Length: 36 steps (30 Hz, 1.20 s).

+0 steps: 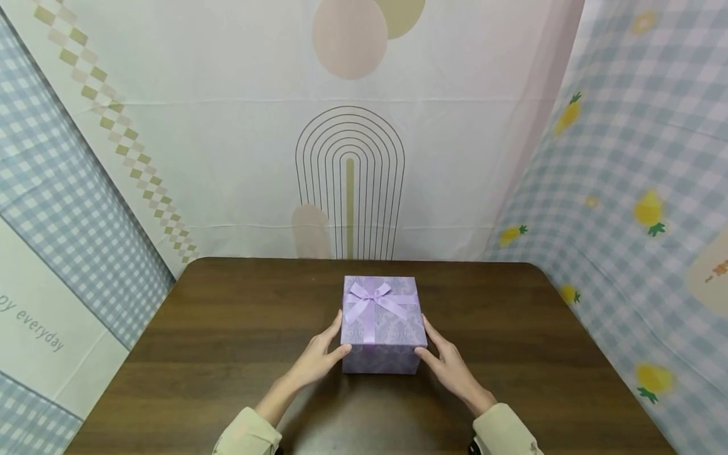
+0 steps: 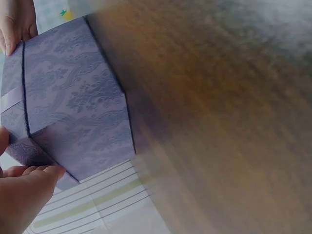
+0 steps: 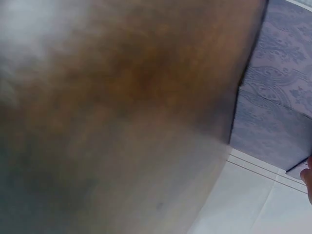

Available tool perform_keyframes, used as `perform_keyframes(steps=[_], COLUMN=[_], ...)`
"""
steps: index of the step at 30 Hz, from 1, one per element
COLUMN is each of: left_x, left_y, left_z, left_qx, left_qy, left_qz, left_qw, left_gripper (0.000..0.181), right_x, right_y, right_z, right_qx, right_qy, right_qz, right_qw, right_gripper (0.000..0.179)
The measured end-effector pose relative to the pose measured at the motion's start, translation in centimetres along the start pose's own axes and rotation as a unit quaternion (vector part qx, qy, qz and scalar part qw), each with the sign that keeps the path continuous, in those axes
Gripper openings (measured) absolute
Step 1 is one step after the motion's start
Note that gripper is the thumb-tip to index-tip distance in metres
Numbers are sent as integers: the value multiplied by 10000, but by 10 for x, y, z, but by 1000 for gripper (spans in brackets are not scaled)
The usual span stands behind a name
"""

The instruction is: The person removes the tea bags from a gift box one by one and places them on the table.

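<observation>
A square lavender gift box (image 1: 380, 360) with a damask pattern sits on the table. Its lid (image 1: 355, 330) carries a pale purple ribbon tied in a bow (image 1: 372, 299). On the box's left side, my left hand (image 1: 315, 361) grips the lid, thumb at the front corner and fingers along the side. My right hand (image 1: 452, 366) holds the opposite side the same way. In the left wrist view, a dark line runs between the lid's rim and the box wall (image 2: 73, 92). Only some fingertips (image 3: 307, 178) show in the right wrist view. The box's inside is hidden.
The dark brown wooden table (image 1: 239, 328) has rounded far corners. Behind it hangs a white cloth (image 1: 227, 158) with printed arches. Blue-checked cloths hang on the left and right, the right one (image 1: 614, 189) printed with yellow fruit.
</observation>
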State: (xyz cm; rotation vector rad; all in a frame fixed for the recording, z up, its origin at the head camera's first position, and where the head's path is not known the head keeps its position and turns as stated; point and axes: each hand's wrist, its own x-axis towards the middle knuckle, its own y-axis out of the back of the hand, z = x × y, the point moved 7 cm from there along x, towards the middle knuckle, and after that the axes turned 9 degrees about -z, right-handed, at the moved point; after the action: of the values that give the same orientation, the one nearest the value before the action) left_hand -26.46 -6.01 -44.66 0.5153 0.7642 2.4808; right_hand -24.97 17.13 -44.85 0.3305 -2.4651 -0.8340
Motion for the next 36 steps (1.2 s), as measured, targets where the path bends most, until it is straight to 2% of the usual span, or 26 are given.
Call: perform_keyframes(steps=[7, 10, 17, 22, 29, 32, 36], left_x=[1, -1, -16, -31, -62, -77, -96], left_y=[12, 20, 50, 73, 99, 108, 118], left_z=[10, 13, 20, 19, 5, -1, -10], left_qx=[-40, 6, 317, 249, -546, -688, -720], left_qy=[-78, -107, -218, -139, -310, -398, -214], left_qz=[54, 87, 302, 331, 50, -9, -46], left_qw=[9999, 9999, 9988, 9990, 9980, 9968, 9972], left_gripper=[69, 69, 68, 65, 63, 62, 62], right_x=[9, 14, 26, 39, 55, 60, 66], right_y=[5, 6, -5, -21, -58, -75, -99], right_z=[-11, -18, -40, -59, -81, -89, -95], right_qx=[6, -162, -118, -92, 154, 267, 482], right_qy=[61, 97, 350, 442, 513, 573, 457], right_qz=[50, 33, -39, -95, -190, -347, -652], right_qw=[10000, 9998, 9993, 9989, 9984, 9974, 9957], right_gripper=[62, 63, 66, 66, 66, 65, 65])
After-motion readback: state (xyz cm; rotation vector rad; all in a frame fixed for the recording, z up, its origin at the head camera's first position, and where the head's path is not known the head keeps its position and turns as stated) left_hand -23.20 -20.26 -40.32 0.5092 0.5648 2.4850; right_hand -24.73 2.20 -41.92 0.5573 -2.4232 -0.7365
